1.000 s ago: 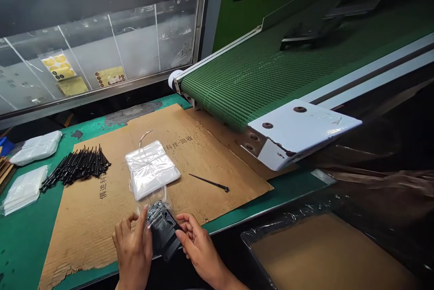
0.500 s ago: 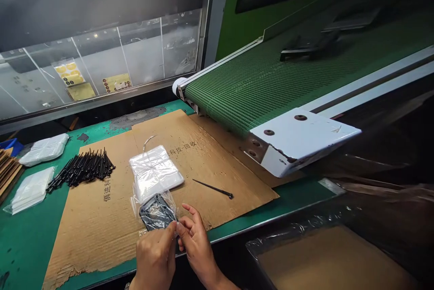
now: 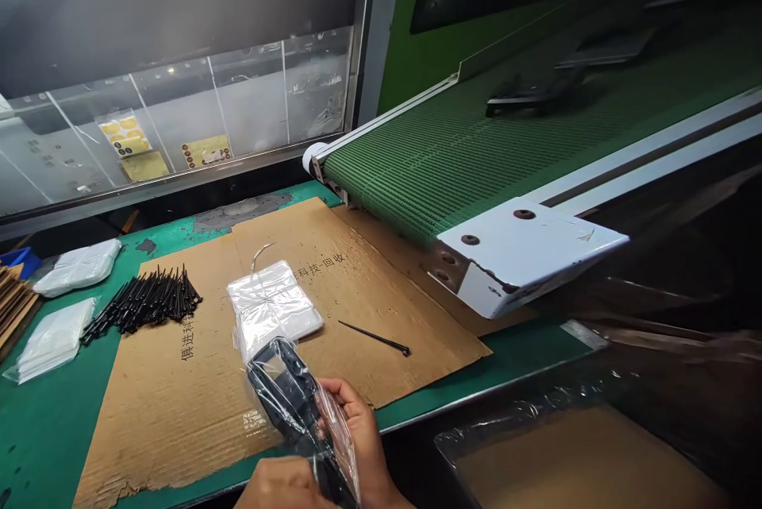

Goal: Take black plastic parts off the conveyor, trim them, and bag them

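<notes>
Lifted now off the brown cardboard sheet [image 3: 178, 398], our one black plastic part in a clear bag [image 3: 289, 398] tilts over the edge of the worktop [image 3: 36, 429], gripped by our left hand [image 3: 279, 487] and right hand [image 3: 360, 437]. One loose black cable tie [image 3: 375, 337] lies near one stack of clear bags [image 3: 274, 306].

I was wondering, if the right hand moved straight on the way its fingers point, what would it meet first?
The right hand points up-left and holds the bagged black part, so that comes first; beyond it, probably the stack of clear bags on the cardboard, depth unclear.
</notes>
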Action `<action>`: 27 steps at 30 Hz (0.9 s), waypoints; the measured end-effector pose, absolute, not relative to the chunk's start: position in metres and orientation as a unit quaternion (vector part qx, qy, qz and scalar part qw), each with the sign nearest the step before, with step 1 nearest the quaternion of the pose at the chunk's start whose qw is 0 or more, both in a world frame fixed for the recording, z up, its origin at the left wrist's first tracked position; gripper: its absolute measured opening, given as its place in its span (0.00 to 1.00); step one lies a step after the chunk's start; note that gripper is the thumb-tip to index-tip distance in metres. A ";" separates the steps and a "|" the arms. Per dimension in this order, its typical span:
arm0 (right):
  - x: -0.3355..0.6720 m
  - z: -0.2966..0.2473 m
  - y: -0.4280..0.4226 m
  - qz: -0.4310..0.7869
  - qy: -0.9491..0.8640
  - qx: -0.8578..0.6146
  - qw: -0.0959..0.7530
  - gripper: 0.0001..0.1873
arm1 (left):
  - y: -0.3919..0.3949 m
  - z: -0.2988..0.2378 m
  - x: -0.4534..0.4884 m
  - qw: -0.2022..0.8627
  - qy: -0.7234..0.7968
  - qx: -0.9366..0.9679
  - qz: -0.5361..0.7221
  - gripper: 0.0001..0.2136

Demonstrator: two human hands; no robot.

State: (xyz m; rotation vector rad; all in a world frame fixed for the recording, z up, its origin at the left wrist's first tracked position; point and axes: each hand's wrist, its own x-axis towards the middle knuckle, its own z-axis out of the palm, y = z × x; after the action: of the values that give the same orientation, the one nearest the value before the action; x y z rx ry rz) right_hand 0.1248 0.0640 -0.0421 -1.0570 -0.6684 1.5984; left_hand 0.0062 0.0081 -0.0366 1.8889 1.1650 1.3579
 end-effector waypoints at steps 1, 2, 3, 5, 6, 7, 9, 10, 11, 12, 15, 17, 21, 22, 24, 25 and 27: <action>0.126 -0.042 0.062 0.661 -0.287 -0.441 0.535 0.18 | 0.008 -0.037 0.002 0.294 0.465 0.598 0.583 0.11; 0.127 -0.042 0.061 0.651 -0.299 -0.440 0.542 0.17 | 0.010 -0.037 -0.002 0.308 0.501 0.474 0.655 0.12; 0.127 -0.042 0.058 0.640 -0.318 -0.438 0.545 0.17 | 0.012 -0.036 -0.003 0.327 0.518 0.353 0.707 0.16; 0.126 -0.042 0.054 0.618 -0.375 -0.431 0.541 0.16 | 0.018 -0.032 -0.002 0.417 0.498 0.188 0.737 0.22; 0.126 -0.042 0.051 0.605 -0.410 -0.424 0.535 0.15 | 0.021 -0.029 0.000 0.475 0.473 0.139 0.729 0.23; 0.125 -0.042 0.049 0.589 -0.447 -0.416 0.529 0.15 | 0.023 -0.027 0.003 0.529 0.449 0.100 0.713 0.22; 0.126 -0.043 0.046 0.550 -0.508 -0.412 0.519 0.16 | 0.026 -0.022 0.006 0.592 0.422 0.022 0.686 0.18; 0.128 -0.043 0.044 0.526 -0.531 -0.420 0.515 0.17 | 0.028 -0.019 0.005 0.601 0.416 -0.020 0.682 0.14; 0.131 -0.044 0.043 0.500 -0.553 -0.431 0.508 0.17 | 0.029 -0.017 0.004 0.603 0.409 -0.059 0.682 0.11; 0.135 -0.044 0.042 0.474 -0.578 -0.442 0.497 0.18 | 0.031 -0.015 0.001 0.600 0.401 -0.090 0.686 0.09; 0.151 -0.042 0.037 0.429 -0.678 -0.425 0.419 0.18 | 0.036 -0.012 -0.006 0.592 0.381 -0.115 0.700 0.11; 0.162 -0.040 0.035 0.440 -0.738 -0.389 0.334 0.17 | 0.038 -0.014 -0.007 0.579 0.397 -0.088 0.707 0.09; 0.178 -0.037 0.036 0.478 -0.697 -0.438 0.305 0.12 | 0.036 -0.020 -0.003 0.478 0.489 0.040 0.728 0.10; 0.179 -0.036 0.038 0.484 -0.666 -0.453 0.342 0.14 | 0.034 -0.021 0.000 0.454 0.513 0.087 0.724 0.12; 0.177 -0.035 0.042 0.502 -0.617 -0.437 0.418 0.25 | 0.029 -0.022 0.005 0.439 0.536 0.166 0.701 0.13; 0.175 -0.034 0.043 0.523 -0.607 -0.410 0.437 0.33 | 0.027 -0.021 0.008 0.455 0.532 0.182 0.691 0.13; 0.167 -0.030 0.043 0.599 -0.597 -0.341 0.410 0.37 | 0.023 -0.019 0.014 0.516 0.500 0.172 0.674 0.13</action>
State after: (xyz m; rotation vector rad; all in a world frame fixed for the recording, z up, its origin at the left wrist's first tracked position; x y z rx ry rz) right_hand 0.1674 0.0429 -0.0304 -0.8588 -1.5032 1.5080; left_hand 0.0137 0.0230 -0.0191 0.4129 1.2004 1.6181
